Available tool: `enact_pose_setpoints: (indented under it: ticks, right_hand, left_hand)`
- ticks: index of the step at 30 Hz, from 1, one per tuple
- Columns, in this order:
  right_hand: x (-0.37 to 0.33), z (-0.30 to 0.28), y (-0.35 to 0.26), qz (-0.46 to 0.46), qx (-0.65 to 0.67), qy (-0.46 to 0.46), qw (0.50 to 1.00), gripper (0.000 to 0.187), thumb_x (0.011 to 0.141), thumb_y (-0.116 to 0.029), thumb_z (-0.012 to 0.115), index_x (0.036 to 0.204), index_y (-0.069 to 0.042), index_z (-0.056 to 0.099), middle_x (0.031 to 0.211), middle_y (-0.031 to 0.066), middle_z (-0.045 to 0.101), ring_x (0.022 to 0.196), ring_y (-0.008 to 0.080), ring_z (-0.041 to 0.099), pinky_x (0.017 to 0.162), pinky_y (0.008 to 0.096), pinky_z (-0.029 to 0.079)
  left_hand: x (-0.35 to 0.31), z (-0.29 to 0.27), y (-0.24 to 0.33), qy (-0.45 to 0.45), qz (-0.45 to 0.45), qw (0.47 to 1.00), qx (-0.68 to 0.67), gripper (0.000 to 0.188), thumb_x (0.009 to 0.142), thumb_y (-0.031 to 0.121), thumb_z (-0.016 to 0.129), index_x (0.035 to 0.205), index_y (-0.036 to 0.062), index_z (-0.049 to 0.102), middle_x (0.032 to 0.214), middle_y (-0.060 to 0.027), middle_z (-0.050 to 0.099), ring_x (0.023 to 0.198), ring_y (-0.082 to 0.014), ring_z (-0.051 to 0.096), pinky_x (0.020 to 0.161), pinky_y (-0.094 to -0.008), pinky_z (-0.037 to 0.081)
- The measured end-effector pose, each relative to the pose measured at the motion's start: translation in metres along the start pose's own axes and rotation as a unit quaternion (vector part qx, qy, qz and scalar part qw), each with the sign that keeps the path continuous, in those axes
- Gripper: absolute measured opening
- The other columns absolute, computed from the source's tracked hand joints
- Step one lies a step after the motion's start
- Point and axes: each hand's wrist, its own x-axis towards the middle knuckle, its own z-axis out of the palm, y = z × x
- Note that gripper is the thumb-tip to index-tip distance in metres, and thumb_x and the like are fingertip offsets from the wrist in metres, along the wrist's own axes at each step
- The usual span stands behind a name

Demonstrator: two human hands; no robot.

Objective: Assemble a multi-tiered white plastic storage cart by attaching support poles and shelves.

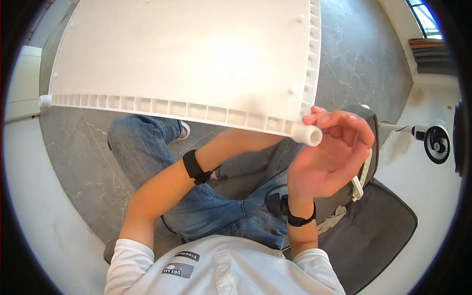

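Observation:
A large white plastic panel (pixel 187 54), with a ribbed rim and short round sockets at its near corners, is held up in front of me at a slight tilt. My right hand (pixel 327 160) is at the near right corner socket (pixel 309 135), palm up, with its curled fingertips against the panel's edge beside it. My left hand (pixel 250 140) reaches across under the near rim; the panel hides its fingers, so its grip does not show. Both wrists wear black straps.
I sit on a dark grey padded seat (pixel 378 236). White plastic pieces (pixel 358 188) and a crumpled pale cloth (pixel 333 220) lie on it at right. A small black fan (pixel 436 144) stands by the right wall. Grey tiled floor (pixel 359 54) lies beyond; a white cabinet (pixel 22 83) stands left.

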Motion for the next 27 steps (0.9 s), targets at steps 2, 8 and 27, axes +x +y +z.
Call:
enact_pose_setpoints:
  ticks: [2, 8, 27]
  right_hand:
    - [0.000, 0.004, 0.000, -0.012, 0.017, 0.003, 1.000, 0.042, 0.096, -0.035, 0.022, 0.106, -0.001, 0.045, 0.082, 0.0144, 0.053, 0.071, 0.0249, 0.056, 0.082, 0.0431, 0.043]
    - [0.003, 0.008, -0.009, 0.009, -0.001, -0.134, 0.991, 0.052, 0.097, -0.045, 0.020, 0.096, -0.001, 0.047, 0.066, 0.0117, 0.054, 0.062, 0.0226, 0.056, 0.078, 0.0424, 0.045]
    - [0.142, 0.029, 0.084, 0.369, 0.226, -0.181, 0.883, 0.044, 0.087, -0.034, 0.060, 0.112, 0.000, 0.051, 0.100, 0.0078, 0.059, 0.089, 0.0165, 0.059, 0.079, 0.0294, 0.047]
  left_hand:
    - [-0.005, -0.002, 0.007, -0.014, -0.136, 0.985, -0.105, 0.030, 0.090, 0.020, 0.057, 0.117, 0.0051, 0.053, 0.114, -0.0077, 0.057, 0.103, -0.0147, 0.053, 0.088, -0.0263, 0.045]
    - [-0.015, -0.013, 0.019, -0.070, -0.115, 0.983, 0.125, 0.034, 0.092, 0.028, 0.049, 0.120, 0.0087, 0.048, 0.120, -0.0074, 0.050, 0.108, -0.0177, 0.049, 0.093, -0.0314, 0.041]
    - [-0.082, -0.042, 0.082, 0.013, -0.043, 0.999, -0.007, 0.066, 0.086, 0.045, 0.056, 0.134, 0.0022, 0.039, 0.139, -0.0152, 0.038, 0.130, -0.0311, 0.033, 0.106, -0.0409, 0.027]
